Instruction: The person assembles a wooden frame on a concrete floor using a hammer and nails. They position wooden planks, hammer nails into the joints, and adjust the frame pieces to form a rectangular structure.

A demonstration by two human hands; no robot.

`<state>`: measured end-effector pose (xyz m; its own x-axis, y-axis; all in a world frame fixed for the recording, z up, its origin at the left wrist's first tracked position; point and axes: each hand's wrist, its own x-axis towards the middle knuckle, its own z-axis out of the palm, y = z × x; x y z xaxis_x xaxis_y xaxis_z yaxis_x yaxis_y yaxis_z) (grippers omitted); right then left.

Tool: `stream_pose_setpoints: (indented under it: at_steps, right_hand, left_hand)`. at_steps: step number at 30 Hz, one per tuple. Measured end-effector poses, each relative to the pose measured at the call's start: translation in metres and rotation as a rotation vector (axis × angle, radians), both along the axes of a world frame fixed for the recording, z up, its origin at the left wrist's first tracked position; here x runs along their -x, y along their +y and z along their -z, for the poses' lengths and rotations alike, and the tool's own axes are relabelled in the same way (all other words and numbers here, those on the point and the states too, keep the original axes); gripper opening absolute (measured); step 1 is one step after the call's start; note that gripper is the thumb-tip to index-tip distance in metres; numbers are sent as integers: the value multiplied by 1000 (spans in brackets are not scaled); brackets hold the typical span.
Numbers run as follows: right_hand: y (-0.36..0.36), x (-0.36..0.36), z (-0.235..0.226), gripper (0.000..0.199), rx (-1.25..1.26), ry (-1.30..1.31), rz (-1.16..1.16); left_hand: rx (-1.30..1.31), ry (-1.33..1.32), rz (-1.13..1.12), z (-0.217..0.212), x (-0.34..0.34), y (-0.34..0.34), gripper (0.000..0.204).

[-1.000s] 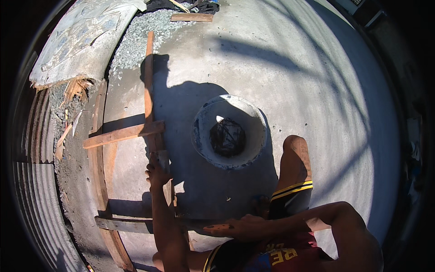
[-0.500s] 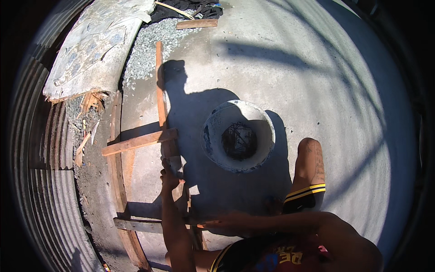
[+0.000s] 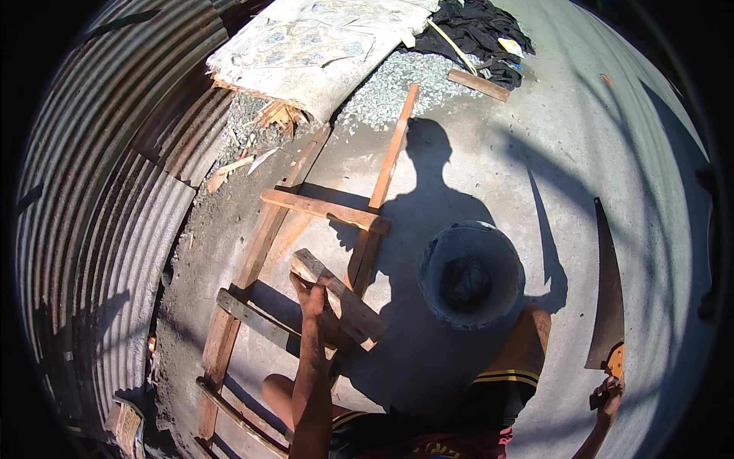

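My left hand (image 3: 311, 297) is closed round a short wooden board (image 3: 344, 300), held tilted over the right rail of a wooden ladder (image 3: 256, 245). Out at the far right, my right hand (image 3: 609, 394) grips the orange handle of a handsaw (image 3: 608, 294), its blade pointing away from me. The ladder lies on the concrete, with a light wooden rung (image 3: 325, 209) across its far part and a darker rung (image 3: 258, 320) nearer me. A whitish bucket (image 3: 428, 287) stands between my hands, its inside dark at the bottom.
Corrugated metal sheets (image 3: 115, 222) line the left side. Beyond the ladder are a pale worn panel (image 3: 306, 50), a gravel pile (image 3: 382, 96), dark cloth (image 3: 482, 34) and a loose wooden piece (image 3: 479, 84). Splintered wood scraps (image 3: 229, 172) lie by the sheets.
My right hand has swung from beside the ladder out to the right, and the handsaw now shows fully. My left hand now holds the short board at a slant. The view has shifted left.
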<state>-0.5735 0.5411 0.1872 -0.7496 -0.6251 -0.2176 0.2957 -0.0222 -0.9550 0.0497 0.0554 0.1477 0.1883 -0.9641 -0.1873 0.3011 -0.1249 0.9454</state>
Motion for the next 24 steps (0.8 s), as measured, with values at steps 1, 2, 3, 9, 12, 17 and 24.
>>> stream_pose_setpoints:
  at_steps: [1,2,3,9,12,17,24]
  right_hand:
    - [3,-2,46,36,-194,157,112]
    - [-2,-8,95,30,-230,384,97]
    - [-5,-14,137,45,-394,520,125]
    - [-39,-55,230,46,-920,1072,-222]
    - [-79,-61,175,46,-532,243,85]
    - [-193,-77,62,49,-274,219,105]
    - [-339,-148,78,107,-658,977,-353]
  left_hand:
    - [99,27,52,12,26,18,89]
    - [123,-153,79,22,51,36,103]
    - [-72,-658,-34,32,76,57,107]
    - [155,-280,-55,48,124,139,88]
    - [-4,10,-130,73,93,163,57]
    - [-523,-384,387,128,58,273,54]
    - [-63,-966,1108,87,69,311,54]
